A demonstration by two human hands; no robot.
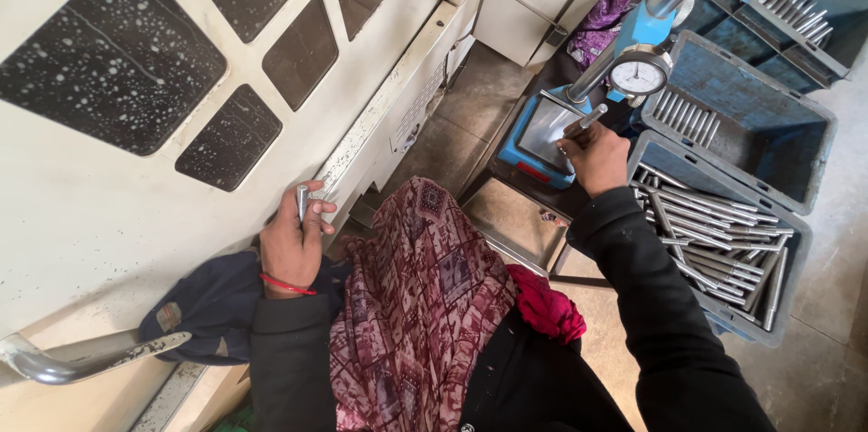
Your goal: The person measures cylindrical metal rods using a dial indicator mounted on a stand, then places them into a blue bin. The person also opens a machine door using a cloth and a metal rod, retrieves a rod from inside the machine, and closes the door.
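View from above, looking down a person's chest & both arms. Far left: a cream machine door (108, 206) w/ dark, speckled window panes, and a curved metal handle (81, 358) at the bottom-left corner. Next, the left hand (291, 238), red thread at the wrist, fingers curled tight round a short steel pin (302, 201) held upright just beside the door's edge. Centre: a patterned maroon scarf (416, 305) hangs down over black sleeves. Right of centre, the right hand (597, 156) is closed round a second steel pin (586, 120), fingers together, tip angled up toward a blue gauge stand (542, 138) w/ a round white dial (638, 76); pin sits over the stand's flat plate, touching or not I can't tell. Right: a blue-grey plastic crate (787, 242) piled w/ long steel rods (714, 233), near the right wrist. Behind it two more crates (796, 138), w/ rods in rows.
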